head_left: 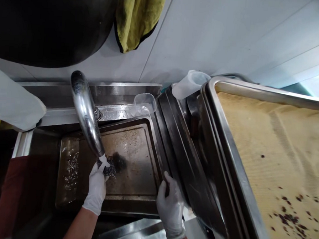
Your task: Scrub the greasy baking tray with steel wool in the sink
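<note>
My left hand [97,184], in a thin white glove, is closed on a dark steel wool scrubber [110,169] just below the spout of the curved metal faucet [85,112]. Under it, a large rectangular metal baking tray [136,154] lies tilted in the sink, with water pooled at its left end. Brownish stains mark the tray's bottom. Also gloved, my right hand [171,205] grips the tray's right rim near its front corner, thumb on top. The fingers beneath the rim are partly hidden.
Stacked metal trays [228,137] lean on the right; the top one has a yellowish mesh sheet [254,146] with dark crumbs. Behind stand a clear plastic container [145,103] and a translucent jug [189,86]. A yellow cloth [138,18] and a big black pan [52,21] hang above.
</note>
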A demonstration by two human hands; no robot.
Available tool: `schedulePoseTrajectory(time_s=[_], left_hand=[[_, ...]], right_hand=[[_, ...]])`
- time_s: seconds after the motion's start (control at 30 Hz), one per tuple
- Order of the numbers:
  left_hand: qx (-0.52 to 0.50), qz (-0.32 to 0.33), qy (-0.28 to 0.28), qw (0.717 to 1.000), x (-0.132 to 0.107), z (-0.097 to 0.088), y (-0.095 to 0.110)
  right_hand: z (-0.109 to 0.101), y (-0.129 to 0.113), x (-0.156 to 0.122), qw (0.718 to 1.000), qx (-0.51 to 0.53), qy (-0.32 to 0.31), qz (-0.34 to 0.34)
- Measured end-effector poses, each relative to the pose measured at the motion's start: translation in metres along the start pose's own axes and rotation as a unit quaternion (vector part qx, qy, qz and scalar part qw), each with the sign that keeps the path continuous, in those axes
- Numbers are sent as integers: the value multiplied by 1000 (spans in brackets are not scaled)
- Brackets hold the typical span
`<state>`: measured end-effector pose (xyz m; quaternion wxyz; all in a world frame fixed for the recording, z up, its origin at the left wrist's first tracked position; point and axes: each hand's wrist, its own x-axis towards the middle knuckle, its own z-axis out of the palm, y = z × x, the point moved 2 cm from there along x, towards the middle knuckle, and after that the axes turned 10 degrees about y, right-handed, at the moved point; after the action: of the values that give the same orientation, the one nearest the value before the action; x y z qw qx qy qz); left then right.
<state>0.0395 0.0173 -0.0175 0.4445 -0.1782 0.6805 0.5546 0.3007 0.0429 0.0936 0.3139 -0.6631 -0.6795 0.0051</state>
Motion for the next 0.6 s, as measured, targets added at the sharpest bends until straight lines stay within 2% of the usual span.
schedulePoseTrajectory(time_s=[0.1,0.17,0.2,0.27,0.33,0.4,0.47,0.5,0.53,0.57,0.6], left_hand=[[-50,-69,-10,996,-18,-1,10],[-52,-53,-17,997,-24,1,14],[-42,-25,-15,999,-26,6,15],[4,81,6,997,-30,24,13],[108,227,27,967,-41,57,6],[251,359,9,899,-60,100,-10],[384,450,-58,804,-81,137,-31],[432,484,-100,754,-89,148,-41],[468,512,-141,706,-92,152,-49],[494,533,-178,663,-91,149,-54],[515,546,-194,632,-85,139,-56]], right_hand=[[0,-1,1,1000,-7,0,-1],[0,-2,1,1000,-12,2,-2],[0,-2,1,1000,-12,2,-2],[-1,-3,0,1000,-16,1,-7],[0,-2,-1,1000,-25,2,-12],[1,-1,-2,999,-34,3,-13],[2,1,-3,999,-37,0,-14],[2,1,-3,999,-37,-2,-16],[3,2,-3,999,-36,-4,-17],[3,2,-3,999,-34,-7,-19],[3,2,-3,999,-32,-6,-19]])
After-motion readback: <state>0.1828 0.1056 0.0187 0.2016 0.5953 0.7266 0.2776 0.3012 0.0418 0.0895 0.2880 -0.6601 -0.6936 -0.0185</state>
